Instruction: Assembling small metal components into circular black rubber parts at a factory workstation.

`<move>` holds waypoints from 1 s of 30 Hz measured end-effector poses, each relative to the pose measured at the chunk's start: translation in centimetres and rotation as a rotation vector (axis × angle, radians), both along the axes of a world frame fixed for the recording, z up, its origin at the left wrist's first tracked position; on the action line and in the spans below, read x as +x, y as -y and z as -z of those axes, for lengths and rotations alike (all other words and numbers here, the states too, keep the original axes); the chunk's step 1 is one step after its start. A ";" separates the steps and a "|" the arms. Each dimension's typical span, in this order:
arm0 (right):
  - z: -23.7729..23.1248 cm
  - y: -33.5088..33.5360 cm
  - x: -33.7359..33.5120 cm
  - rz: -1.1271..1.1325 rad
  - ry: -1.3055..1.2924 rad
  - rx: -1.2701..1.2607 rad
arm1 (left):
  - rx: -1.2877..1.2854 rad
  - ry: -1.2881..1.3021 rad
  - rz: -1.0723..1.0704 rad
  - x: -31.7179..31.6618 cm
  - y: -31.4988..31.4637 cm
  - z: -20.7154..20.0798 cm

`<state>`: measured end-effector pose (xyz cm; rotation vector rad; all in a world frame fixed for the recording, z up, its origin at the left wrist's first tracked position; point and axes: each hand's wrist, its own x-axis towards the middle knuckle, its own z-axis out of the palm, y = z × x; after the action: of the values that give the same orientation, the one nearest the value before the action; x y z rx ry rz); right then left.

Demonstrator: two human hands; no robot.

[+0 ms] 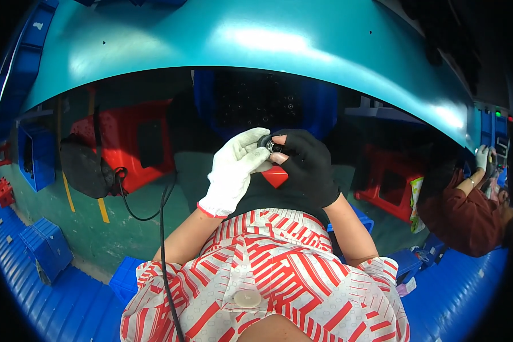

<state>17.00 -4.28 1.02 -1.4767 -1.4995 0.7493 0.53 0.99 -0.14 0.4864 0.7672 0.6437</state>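
Note:
My left hand (pixel 233 168), in a white knit glove with a red cuff edge, pinches a small round black part with a shiny metal middle (pixel 271 146). My right hand (pixel 310 162), in a black glove with bare fingertips, grips the same part from the other side, thumb and finger against it. Both hands meet in front of my body, above my lap. Just below the part, a red corner (pixel 275 176) shows between my hands; what it belongs to is hidden. Beyond my hands stands a blue bin (pixel 206 97) with several small dark round pieces inside.
A teal table (pixel 211 45) curves across the far side. Red plastic stools stand at left (pixel 134 122) and right (pixel 385 176), a black bag (pixel 85 168) by the left one. A black cable (pixel 163 245) hangs along my left arm. At far right a co-worker (pixel 461 214) sits.

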 end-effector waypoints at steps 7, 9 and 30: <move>0.3 0.0 -0.3 0.001 0.037 -0.001 | 0.016 -0.035 0.002 -0.2 0.1 0.4; 0.2 0.0 -0.3 0.004 0.041 -0.002 | 0.020 -0.042 0.017 -0.3 0.1 0.3; -2.4 0.7 -0.5 -0.130 0.104 0.098 | -0.306 0.501 -0.019 0.1 0.2 2.3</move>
<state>16.51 -4.98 3.41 -1.3729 -1.7000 0.6745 0.64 0.78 -2.42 0.0284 0.3830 0.6184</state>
